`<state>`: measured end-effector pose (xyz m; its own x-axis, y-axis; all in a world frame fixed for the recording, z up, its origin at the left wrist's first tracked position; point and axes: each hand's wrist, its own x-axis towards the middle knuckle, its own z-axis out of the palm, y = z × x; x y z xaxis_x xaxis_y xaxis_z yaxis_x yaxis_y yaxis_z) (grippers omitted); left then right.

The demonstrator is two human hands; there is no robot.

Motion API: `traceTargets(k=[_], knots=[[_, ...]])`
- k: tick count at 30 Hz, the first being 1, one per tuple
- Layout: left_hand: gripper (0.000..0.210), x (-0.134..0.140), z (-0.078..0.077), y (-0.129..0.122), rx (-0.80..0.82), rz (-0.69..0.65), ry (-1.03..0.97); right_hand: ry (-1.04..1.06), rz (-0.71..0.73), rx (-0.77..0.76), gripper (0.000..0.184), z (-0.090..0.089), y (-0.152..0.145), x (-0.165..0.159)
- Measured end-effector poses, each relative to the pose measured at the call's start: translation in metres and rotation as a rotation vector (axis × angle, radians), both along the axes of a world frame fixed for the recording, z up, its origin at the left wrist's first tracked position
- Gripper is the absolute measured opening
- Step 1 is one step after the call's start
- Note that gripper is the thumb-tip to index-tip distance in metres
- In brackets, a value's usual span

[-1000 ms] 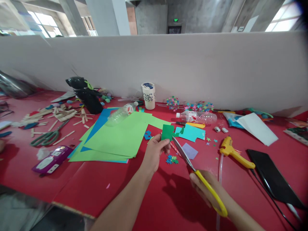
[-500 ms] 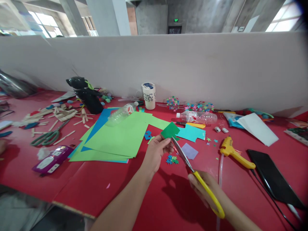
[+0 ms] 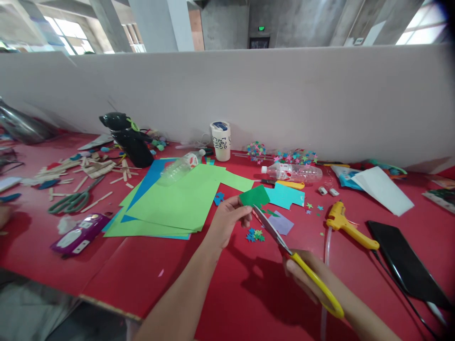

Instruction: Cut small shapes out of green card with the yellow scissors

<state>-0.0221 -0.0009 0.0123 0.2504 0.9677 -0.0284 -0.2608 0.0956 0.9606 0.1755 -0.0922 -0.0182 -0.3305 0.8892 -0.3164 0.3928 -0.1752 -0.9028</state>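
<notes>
A small dark green piece of paper (image 3: 255,196) is pinched in my left hand (image 3: 227,219), above the red table. My right hand (image 3: 308,270) grips yellow-handled scissors (image 3: 316,282), whose blades point up and left. Their tips meet the lower edge of the green paper. Below the blades a few green scraps (image 3: 272,213) show by a lilac paper square (image 3: 282,222). Blue and green paper stars (image 3: 255,235) lie in a small pile under my left hand. A turquoise paper piece (image 3: 285,195) rests just beyond.
Light green sheets (image 3: 174,199) and a plastic bottle (image 3: 183,166) lie to the left, near a black flask (image 3: 130,142). On the right are a yellow glue gun (image 3: 350,227) with a cord and a black phone-like slab (image 3: 405,260). Another bottle (image 3: 293,173) and a white cup (image 3: 221,141) stand behind.
The green paper has turned in my left hand and its lower edge looks straighter. Green scraps now show below it. The scissors' handles have shifted slightly right.
</notes>
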Motion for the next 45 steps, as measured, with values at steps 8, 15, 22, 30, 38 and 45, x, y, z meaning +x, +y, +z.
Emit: traceTargets(k=[8,15,22,30,38,45], knots=[[0.009,-0.001,-0.001,0.001,-0.037,-0.048,-0.001,-0.034,0.034,-0.007,0.051,0.004,0.001,0.004],[0.008,-0.004,-0.003,0.003,-0.071,-0.093,-0.028,0.001,0.033,-0.059,0.050,0.005,-0.002,0.005],[0.007,-0.005,-0.002,0.004,-0.100,-0.100,-0.020,-0.020,-0.028,-0.107,0.053,0.015,-0.004,0.003],[0.008,-0.006,-0.002,0.005,-0.103,-0.113,0.012,-0.041,-0.013,-0.146,0.058,0.017,-0.001,0.006],[0.009,-0.005,-0.003,0.004,-0.097,-0.110,-0.018,-0.039,-0.038,-0.144,0.054,0.010,0.000,0.005],[0.013,-0.002,-0.004,0.003,-0.062,-0.073,-0.062,0.019,-0.087,-0.164,0.051,0.005,0.000,0.000]])
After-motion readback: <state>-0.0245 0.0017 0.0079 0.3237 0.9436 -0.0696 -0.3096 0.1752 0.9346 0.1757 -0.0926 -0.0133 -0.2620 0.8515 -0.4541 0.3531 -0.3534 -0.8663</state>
